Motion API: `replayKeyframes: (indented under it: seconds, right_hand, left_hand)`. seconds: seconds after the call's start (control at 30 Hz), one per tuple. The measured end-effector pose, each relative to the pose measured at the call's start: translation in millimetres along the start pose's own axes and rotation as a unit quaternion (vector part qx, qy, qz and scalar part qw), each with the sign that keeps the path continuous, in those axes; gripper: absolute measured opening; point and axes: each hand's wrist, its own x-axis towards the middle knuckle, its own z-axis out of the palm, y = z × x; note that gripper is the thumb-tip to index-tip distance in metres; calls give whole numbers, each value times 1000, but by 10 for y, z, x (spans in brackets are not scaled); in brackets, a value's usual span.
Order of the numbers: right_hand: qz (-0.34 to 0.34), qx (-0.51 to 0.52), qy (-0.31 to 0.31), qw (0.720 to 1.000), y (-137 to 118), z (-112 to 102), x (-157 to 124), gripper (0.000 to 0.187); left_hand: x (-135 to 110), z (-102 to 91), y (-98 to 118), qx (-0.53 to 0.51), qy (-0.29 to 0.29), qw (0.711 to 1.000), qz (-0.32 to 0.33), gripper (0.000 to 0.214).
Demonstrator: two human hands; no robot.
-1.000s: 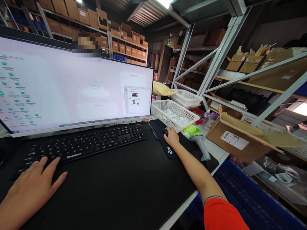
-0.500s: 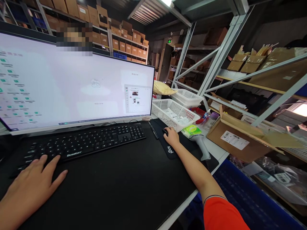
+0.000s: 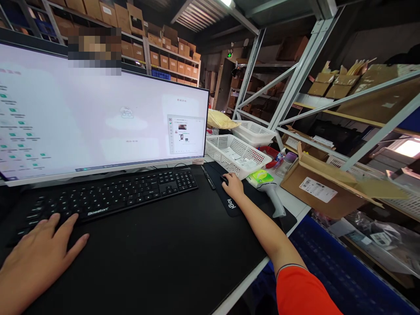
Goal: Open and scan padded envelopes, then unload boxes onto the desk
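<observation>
My left hand (image 3: 39,251) lies flat on the black desk mat (image 3: 157,245), fingers stretched out, its fingertips at the front left edge of the black keyboard (image 3: 108,197). My right hand (image 3: 233,186) is curled over a black mouse (image 3: 224,178) on a wrist-rest pad (image 3: 231,204) at the right. A wide lit monitor (image 3: 101,127) stands behind the keyboard.
Two white perforated baskets (image 3: 236,155) sit right of the monitor. A grey handheld scanner (image 3: 271,199) with a green pack on it lies beside the mouse pad. An open cardboard box (image 3: 318,188) is further right. Metal shelving with cartons surrounds the desk.
The view has shifted slightly, so everything sits a little lower-left in frame. Both hands keep their places on the desk mat and the mouse.
</observation>
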Motion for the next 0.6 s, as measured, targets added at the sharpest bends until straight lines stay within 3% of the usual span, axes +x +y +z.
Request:
replayKeyframes:
  seconds: [0.6]
  right_hand:
    - [7,-2,0,1000,23,29,13,46]
  left_hand:
    - [-2,9,-11,-1,15,1000,7,98]
